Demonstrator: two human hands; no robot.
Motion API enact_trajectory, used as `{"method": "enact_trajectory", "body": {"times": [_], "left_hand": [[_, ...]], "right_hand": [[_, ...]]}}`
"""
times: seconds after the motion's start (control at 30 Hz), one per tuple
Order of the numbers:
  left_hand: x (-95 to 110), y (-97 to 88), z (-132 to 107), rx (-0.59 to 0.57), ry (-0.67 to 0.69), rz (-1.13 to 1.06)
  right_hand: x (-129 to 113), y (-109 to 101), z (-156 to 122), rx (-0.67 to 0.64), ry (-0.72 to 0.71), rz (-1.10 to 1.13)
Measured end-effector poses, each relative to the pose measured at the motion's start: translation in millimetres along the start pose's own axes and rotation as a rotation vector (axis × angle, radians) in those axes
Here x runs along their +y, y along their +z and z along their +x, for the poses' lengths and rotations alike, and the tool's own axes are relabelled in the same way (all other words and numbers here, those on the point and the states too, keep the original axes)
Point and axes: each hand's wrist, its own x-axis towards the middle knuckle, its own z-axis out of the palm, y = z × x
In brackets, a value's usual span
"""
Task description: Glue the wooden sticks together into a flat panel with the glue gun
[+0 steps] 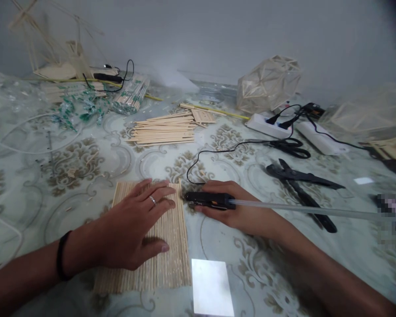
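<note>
A mat of thin wooden sticks [165, 251] laid side by side lies on the table in front of me. My left hand [135, 224] rests flat on it with fingers spread, a ring on one finger and a black band at the wrist. Just off the mat's right edge, my right hand [224, 200] is wrapped round a black hot glue gun [209, 200]. Its nozzle points left at the edge stick, and a long translucent glue stick [284, 207] juts from its back. Whether the nozzle touches the wood I cannot tell.
Loose sticks [165, 130] lie in a pile beyond the mat. Black pliers [303, 189], scissors [292, 147] and a white power strip [269, 125] with cords are to the right. Wrapped stick bundles [132, 92] and a stick-built frame [269, 83] stand farther back.
</note>
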Motion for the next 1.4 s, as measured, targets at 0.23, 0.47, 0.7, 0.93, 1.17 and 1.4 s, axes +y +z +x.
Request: {"method": "enact_trajectory", "body": {"times": [0.23, 0.47, 0.7, 0.93, 1.17, 1.4], "left_hand": [[-0.4, -0.1, 0.6, -0.017, -0.006, 0.019], [0.0, -0.1, 0.0, -0.010, 0.001, 0.016], [0.6, -1.0, 0.0, -0.010, -0.002, 0.001], [-0.5, -0.1, 0.3, -0.006, -0.005, -0.022], [-0.2, -1.6, 1.3, 0.000, -0.005, -0.039], [-2.0, -0.4, -0.5, 0.002, 0.004, -0.026]], "right_hand": [[1.0, -1.6, 0.6, -0.029, -0.043, -0.016], [1.5, -2.6, -1.4, -0.055, -0.047, -0.040], [2.7, -3.4, -2.8, -0.073, -0.082, -0.002], [-0.5, -6.4, -4.0, -0.099, -0.065, 0.020], [-0.5, -8.4, -4.1, -0.140, -0.084, 0.044], [-2.7, -10.2, -8.7, -0.166, -0.058, 0.069]]}}
